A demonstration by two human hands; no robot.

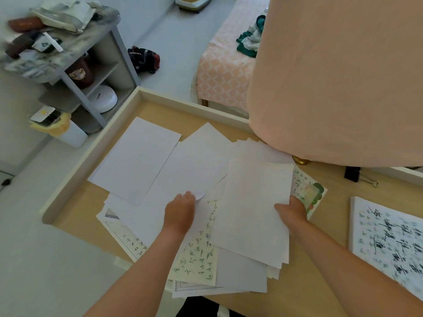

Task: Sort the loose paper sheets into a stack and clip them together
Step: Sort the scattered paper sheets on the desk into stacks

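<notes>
A: Now, status, left side first?
B: Loose sheets lie fanned across the table. The left hand pinches the near edge of the middle sheet.
A: Right side?
B: The right hand grasps a sheaf at its edge (thumb on top). The clip lies on the table further right, apart from the paper.

White paper sheets, black binder clip, pale wood table, perhaps peach lampshade
</notes>
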